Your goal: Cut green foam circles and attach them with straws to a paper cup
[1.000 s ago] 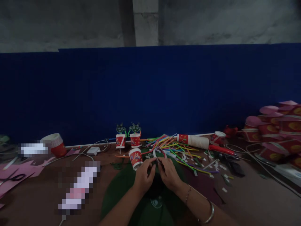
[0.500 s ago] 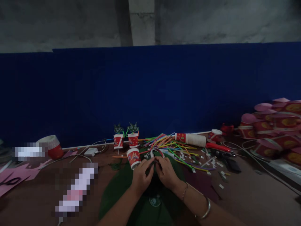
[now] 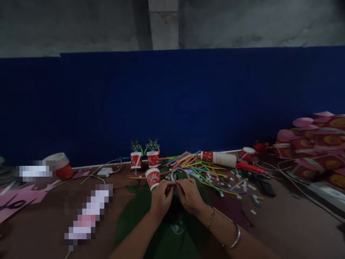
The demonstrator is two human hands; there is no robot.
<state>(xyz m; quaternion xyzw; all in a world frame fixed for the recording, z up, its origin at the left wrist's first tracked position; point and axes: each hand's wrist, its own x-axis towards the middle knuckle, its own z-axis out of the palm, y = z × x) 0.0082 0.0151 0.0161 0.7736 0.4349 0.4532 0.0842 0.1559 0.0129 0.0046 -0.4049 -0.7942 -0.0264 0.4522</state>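
Both hands are close together over a dark green rounded piece (image 3: 134, 223) with a small pale drawing on it. My left hand (image 3: 162, 198) is closed, thumb and fingers pinched, and what they hold is too small to tell. My right hand (image 3: 191, 196) is closed as well, its fingertips at the near edge of a pale ring (image 3: 173, 175) that looks like a tape roll. A red printed paper cup (image 3: 153, 178) leans just beyond my left hand. Behind it stand two red cups (image 3: 152, 159) with dark green animal heads (image 3: 152, 145) and bent straw-like arms.
Coloured straws (image 3: 188, 162) and white scraps spread at centre right, beside a row of nested cups (image 3: 225, 159). A red-handled tool (image 3: 252, 167) and black object (image 3: 266, 187) lie farther right. Decorated cups (image 3: 323, 140) pile at far right. Stacked cups (image 3: 63, 167) and pink paper (image 3: 24, 198) are left.
My hands have shifted slightly, with the left fingertips closer to the right ones. The pale ring has tilted a little. The view has moved slightly.
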